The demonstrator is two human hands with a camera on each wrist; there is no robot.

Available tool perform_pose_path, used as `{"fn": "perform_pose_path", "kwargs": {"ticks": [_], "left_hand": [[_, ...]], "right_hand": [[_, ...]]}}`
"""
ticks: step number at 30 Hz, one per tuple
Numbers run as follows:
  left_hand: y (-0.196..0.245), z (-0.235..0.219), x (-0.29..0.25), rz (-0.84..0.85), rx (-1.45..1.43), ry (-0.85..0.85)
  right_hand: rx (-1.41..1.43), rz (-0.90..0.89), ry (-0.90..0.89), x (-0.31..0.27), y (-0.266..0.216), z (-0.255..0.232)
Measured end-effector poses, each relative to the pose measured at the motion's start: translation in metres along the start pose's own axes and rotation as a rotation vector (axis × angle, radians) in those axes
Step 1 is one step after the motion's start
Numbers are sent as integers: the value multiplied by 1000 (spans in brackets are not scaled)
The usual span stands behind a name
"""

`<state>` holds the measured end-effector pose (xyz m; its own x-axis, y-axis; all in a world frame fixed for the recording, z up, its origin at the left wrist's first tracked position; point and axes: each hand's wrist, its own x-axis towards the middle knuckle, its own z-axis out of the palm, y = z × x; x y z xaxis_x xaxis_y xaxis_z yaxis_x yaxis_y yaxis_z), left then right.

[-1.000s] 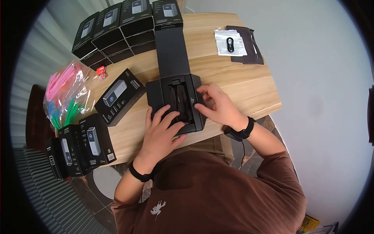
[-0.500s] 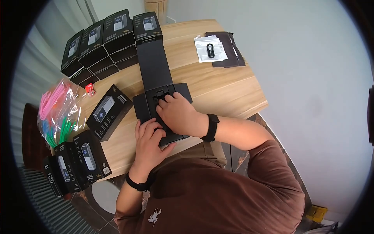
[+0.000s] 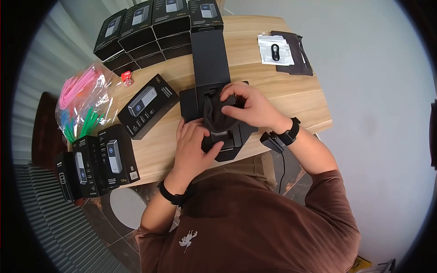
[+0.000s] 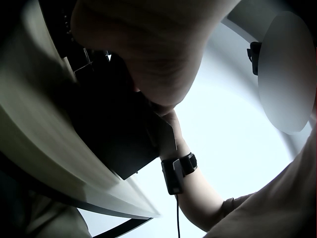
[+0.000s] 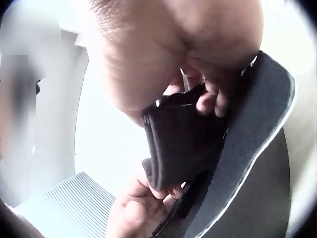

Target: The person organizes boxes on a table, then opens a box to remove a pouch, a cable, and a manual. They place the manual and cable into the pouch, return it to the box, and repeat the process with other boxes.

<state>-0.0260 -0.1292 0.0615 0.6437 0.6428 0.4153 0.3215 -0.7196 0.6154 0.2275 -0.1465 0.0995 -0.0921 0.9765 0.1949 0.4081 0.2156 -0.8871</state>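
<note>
On the wooden table, a black box [image 3: 230,152] stands with its flaps spread and its long lid [image 3: 210,59] folded out away from the person. My right hand [image 3: 252,107] pinches a dark cloth pouch [image 3: 217,119] between thumb and fingers, over the box's inside. In the right wrist view the pouch [image 5: 181,141] hangs from those fingers, its lower edge by the other hand's fingertips. My left hand [image 3: 191,145] rests on the box's near left side with fingers loosely bent. A pale grey patch shows in the box below the pouch.
Stacked black printed boxes [image 3: 170,27] stand at the back left. One printed box [image 3: 148,105] lies left of the open one, with several more [image 3: 116,154] at the near left edge. A plastic bag of coloured strips [image 3: 82,100], a coiled cable [image 3: 275,52] on white packets and dark pouches [image 3: 300,54] lie around.
My right hand moves from the box's right flap into the box, then raises the cloth pouch partly out of it. My left hand stays at the box's near left side.
</note>
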Motion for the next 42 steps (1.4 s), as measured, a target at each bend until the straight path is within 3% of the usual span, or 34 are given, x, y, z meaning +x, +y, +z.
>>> {"fn": "perform_pose_path", "kwargs": {"ticks": [2,6,7,10,13,16,18,25,28,29,33,36,39,42], "left_hand": [[1,2,0,-29,22,26],[7,1,2,-157,6,64],[9,-1,5,-194,-14,72],[24,-7,15,-287,-142,154],[28,-9,29,-275,-341,296],[2,-8,20,-343,-484,76],[-7,-10,10,-264,-255,-11],[-3,-6,3,-249,-241,115],[-4,-8,5,-234,-219,107],[-6,-7,5,-212,-201,98],[-13,-9,5,-79,-124,42],[-11,-5,-1,-257,-367,112],[-10,-8,1,-378,-819,253],[-22,-17,3,-279,-757,350]], "right_hand": [[240,206,33,-5,1,-2],[664,244,134,-8,21,0],[616,196,134,-9,24,1],[796,196,67,-15,20,6],[969,187,-225,-15,16,3],[755,221,-304,-10,3,4],[755,252,-312,-8,4,5],[745,278,-345,-2,7,1],[537,149,-359,-2,-1,5],[551,207,-373,-3,0,7],[190,-26,-317,-4,-11,7],[32,-133,-204,-6,-24,4],[-87,-273,3,-8,-34,5],[-285,-333,176,-13,-48,3]]}}
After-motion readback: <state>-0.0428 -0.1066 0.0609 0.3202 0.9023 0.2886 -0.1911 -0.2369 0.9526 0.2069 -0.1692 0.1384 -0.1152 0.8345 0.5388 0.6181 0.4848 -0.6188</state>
